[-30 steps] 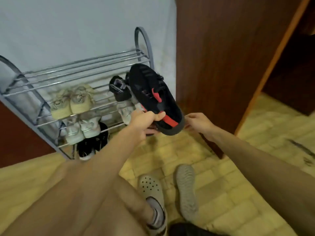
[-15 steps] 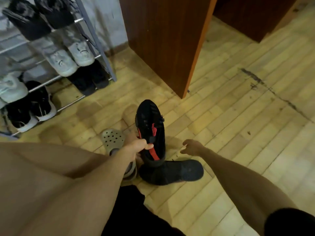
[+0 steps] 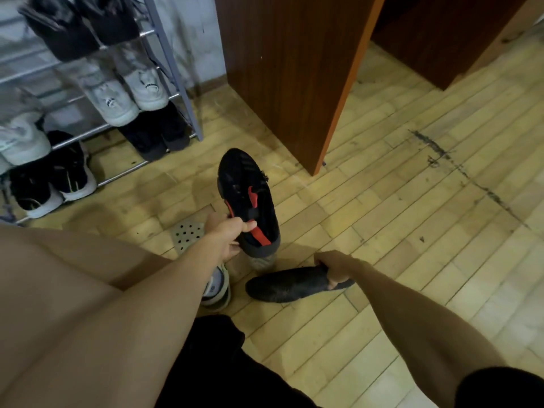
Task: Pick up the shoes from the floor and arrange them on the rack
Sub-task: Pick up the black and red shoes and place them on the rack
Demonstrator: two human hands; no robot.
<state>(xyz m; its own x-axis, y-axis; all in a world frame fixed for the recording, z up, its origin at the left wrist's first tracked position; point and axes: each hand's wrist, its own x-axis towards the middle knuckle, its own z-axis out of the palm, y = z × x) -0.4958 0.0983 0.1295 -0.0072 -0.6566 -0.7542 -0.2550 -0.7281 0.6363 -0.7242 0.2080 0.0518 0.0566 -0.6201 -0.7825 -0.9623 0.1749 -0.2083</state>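
Observation:
My left hand (image 3: 226, 235) grips the heel of a black shoe with red trim (image 3: 247, 195), held toe-forward above the floor. My right hand (image 3: 335, 267) is closed on the heel end of a second black shoe (image 3: 287, 285) that lies on its side on the wooden floor. The grey metal shoe rack (image 3: 176, 75) stands at the upper left, its shelves holding several black and white shoes.
A dark wooden cabinet (image 3: 288, 69) stands right of the rack. I wear a grey perforated clog (image 3: 188, 235) on my foot by the left hand. A pale grey shoe (image 3: 262, 262) lies partly hidden under the held shoe. Dark scuff marks (image 3: 441, 154) cross the floor.
A second ago the black and red shoe was held up at the rack; now it is low over the floor. My right hand has reached down and closed on the second black shoe.

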